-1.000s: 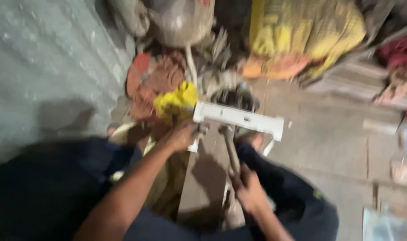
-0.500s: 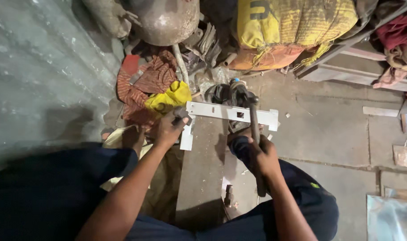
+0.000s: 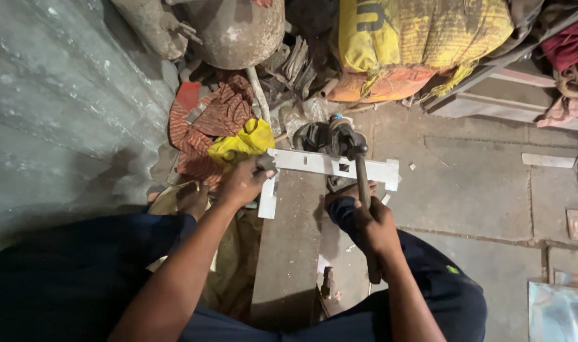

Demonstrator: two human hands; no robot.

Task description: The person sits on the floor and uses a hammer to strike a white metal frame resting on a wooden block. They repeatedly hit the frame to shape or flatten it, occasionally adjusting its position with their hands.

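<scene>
A pale metal bracket (image 3: 330,164), long, flat and white with a small square hole near its middle, lies crosswise over the far end of a dark steel block (image 3: 288,247), just above the centre of the view. Its shorter leg turns down at the left end, toward 6 o'clock, alongside the block's left edge.

The left hand (image 3: 243,182) grips the bracket at that left corner, fingers curled closed around the metal, pinning it to the block. The right hand (image 3: 372,229), at about 4 o'clock from the bracket's square hole, is wrapped in a full fist around the handle of a hammer (image 3: 362,190). The handle runs up toward 12 o'clock, and the dark hammer head sits against the bracket's upper edge, just right of the square hole; whether it touches the metal cannot be told.

The person is seated low, dark blue trousers on both sides of the block, one foot showing just below the bracket beside the hammer handle.

Beyond the bracket, at 11 o'clock, a yellow cloth (image 3: 243,140) lies bunched against a red patterned rag (image 3: 210,120). At 12 o'clock stands a round, dull metal pot (image 3: 237,28). At 1 o'clock a full yellow sack (image 3: 422,35) rests on an orange one. A grey wall (image 3: 61,107) fills the left side. Concrete floor (image 3: 479,190) spreads to 3 o'clock, with a shiny metal sheet (image 3: 558,310) at 4 o'clock.
</scene>
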